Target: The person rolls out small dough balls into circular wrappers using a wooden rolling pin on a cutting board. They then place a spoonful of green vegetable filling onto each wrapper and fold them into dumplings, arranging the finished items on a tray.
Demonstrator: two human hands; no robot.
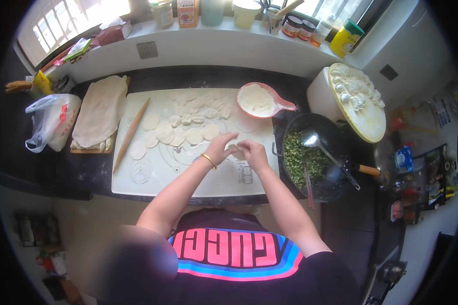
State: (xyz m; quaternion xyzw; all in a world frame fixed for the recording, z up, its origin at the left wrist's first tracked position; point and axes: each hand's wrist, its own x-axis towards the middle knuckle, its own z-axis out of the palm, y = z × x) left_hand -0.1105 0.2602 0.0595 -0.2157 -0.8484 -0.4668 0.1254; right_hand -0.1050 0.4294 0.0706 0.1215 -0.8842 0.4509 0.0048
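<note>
A small round dumpling wrapper (238,154) is held between my two hands above the right part of the white pastry mat (208,185). My left hand (220,149), with a gold bangle at its wrist, supports the wrapper from the left. From the other side, the fingers of my right hand (254,154) pinch its edge; any filling inside is hidden. Several flat dough rounds (165,133) lie on the mat beyond my left hand. Behind them are small floured dough pieces (203,104). A wooden rolling pin (131,136) rests along the mat's left side.
Right of the mat stands a black wok (336,189) of chopped green filling (296,152), with a metal spoon (318,145) and chopsticks (308,185). A red bowl of flour (257,100) sits at the back. Sheeted dough (101,109) covers a board beside a plastic bag (53,122). Finished dumplings (353,86) fill part of a round tray (369,119).
</note>
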